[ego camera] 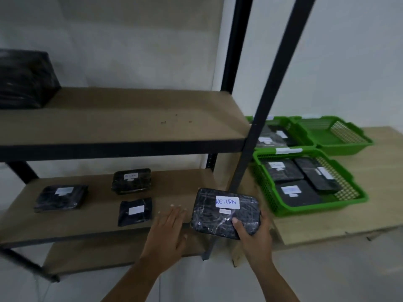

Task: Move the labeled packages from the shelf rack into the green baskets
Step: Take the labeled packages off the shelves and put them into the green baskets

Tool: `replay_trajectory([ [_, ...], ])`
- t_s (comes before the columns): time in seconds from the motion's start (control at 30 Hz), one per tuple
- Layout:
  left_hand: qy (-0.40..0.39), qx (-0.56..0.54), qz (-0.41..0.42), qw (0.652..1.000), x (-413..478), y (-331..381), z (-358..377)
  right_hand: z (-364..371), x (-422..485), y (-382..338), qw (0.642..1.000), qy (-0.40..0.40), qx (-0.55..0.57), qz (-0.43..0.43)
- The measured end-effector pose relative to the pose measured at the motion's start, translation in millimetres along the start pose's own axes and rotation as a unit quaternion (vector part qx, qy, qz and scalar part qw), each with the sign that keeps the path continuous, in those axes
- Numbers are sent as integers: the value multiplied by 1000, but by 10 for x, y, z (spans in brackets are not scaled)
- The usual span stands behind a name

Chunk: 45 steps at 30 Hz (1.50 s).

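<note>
My right hand (254, 233) grips a black wrapped package (225, 212) with a white label reading RETURN, held at the right end of the lower shelf (98, 223). My left hand (169, 227) hovers flat beside it, fingers spread, holding nothing. Three more black labeled packages lie on that shelf: one at the left (61, 198), one at the back (131, 180), one in front (135, 211). To the right, the near green basket (267, 192) holds three packages, the far left basket (302, 136) holds some, and the far right basket (346, 147) looks empty.
The rack's black upright posts (268, 101) stand between the shelf and the baskets. A large black wrapped bundle (24, 79) sits at the left of the upper shelf (130, 118). The baskets rest on a light wooden table (370, 188) against a white wall.
</note>
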<state>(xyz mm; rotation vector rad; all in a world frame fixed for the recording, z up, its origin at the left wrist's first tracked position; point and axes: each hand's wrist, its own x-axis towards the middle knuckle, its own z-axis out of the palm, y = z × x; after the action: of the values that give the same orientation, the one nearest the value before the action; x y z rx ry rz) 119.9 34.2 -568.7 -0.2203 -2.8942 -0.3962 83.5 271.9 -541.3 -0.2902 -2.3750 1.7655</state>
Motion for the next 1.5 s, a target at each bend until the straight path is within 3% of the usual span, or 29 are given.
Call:
replay_trajectory([
  [0.33, 16, -24, 89, 996, 823, 1302, -69, -1302, 568, -185, 995, 94, -30, -30],
  [0.77, 30, -43, 76, 996, 2150, 3023, 462, -2958, 2044, 50, 989, 93, -99, -56],
  [1.13, 14, -29, 98, 995, 3605, 3501, 1040, -3343, 3580, 273, 986, 127, -100, -35],
  [1.5, -33, -48, 55, 997, 5132, 3760, 1741, -3369, 5234, 498, 986, 114, -123, -13],
])
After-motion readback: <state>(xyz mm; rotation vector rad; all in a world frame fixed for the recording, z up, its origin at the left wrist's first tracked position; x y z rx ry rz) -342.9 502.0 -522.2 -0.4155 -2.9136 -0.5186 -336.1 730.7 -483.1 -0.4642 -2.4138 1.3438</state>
